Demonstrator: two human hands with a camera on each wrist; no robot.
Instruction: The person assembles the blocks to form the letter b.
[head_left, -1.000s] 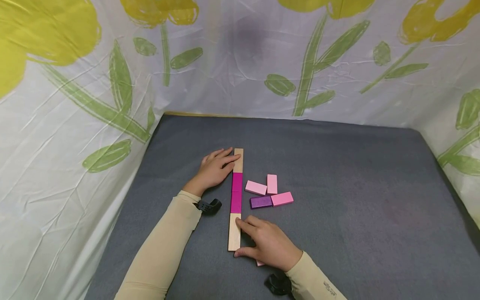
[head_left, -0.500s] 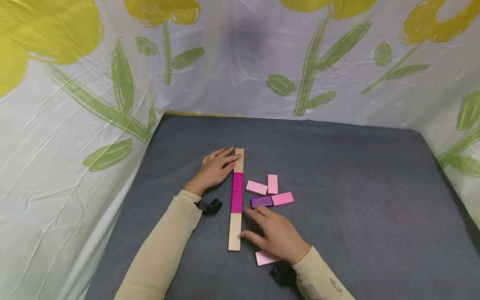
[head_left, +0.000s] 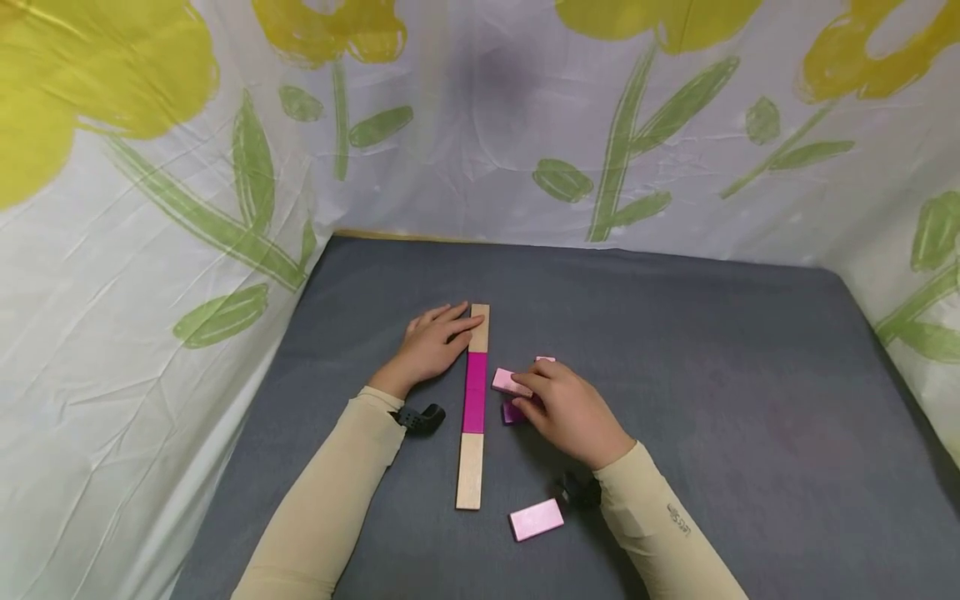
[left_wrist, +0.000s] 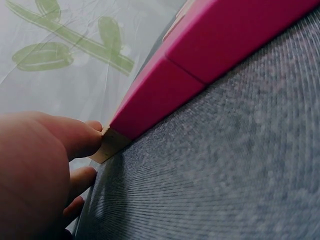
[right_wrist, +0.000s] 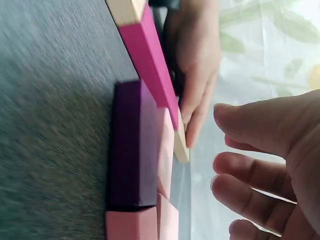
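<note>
A straight row lies on the table: a plain wooden block (head_left: 481, 337) at the far end, two magenta blocks (head_left: 476, 392) in the middle and another plain wooden block (head_left: 470, 471) at the near end. My left hand (head_left: 430, 348) rests by the far block, a finger on its top and the thumb at its side. Over the loose blocks hovers my right hand (head_left: 576, 414), its fingers parted and holding nothing. Under its fingertips are a light pink block (head_left: 507, 380) and a purple block (right_wrist: 132, 150). A pink block (right_wrist: 132, 225) touches the purple one's end.
Another light pink block (head_left: 545, 359) shows just beyond my right hand, mostly covered. A lone light pink block (head_left: 536, 520) lies near the front. Grey cloth (head_left: 720, 375) covers the table, and a flower-printed white curtain (head_left: 480, 125) hangs around it.
My right hand has left the near wooden block and moved away from me and rightward to the loose blocks, uncovering the lone light pink block. My left hand stays at the far block.
</note>
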